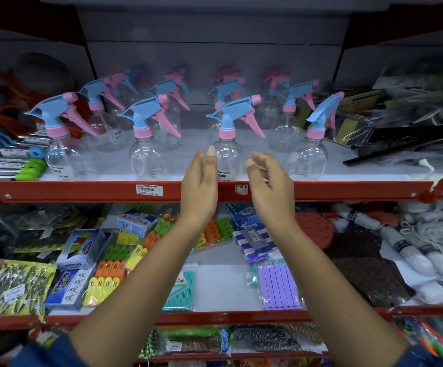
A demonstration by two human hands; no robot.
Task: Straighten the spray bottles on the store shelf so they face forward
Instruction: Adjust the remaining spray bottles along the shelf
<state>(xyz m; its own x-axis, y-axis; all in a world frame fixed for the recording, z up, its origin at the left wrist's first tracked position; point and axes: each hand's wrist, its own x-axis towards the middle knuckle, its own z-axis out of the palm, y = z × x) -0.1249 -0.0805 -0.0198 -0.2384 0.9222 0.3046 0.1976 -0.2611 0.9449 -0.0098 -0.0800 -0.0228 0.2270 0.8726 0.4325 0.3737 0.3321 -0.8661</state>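
Several clear spray bottles with blue heads, pink collars and pink triggers stand in rows on the white shelf behind a red rail. The front-row middle bottle stands between my two raised hands, its nozzle pointing right. My left hand is flat and open just left of it, fingers up. To its right, my right hand is loosely curled and holds nothing. Neither hand touches the bottle. Other front bottles stand at the far left, left of centre and right; the right one is turned differently.
The red shelf rail carries a price label. Green and blue handled tools lie at the left, black packaged goods at the right. The shelf below holds coloured clothes pegs, boxes and rope bundles.
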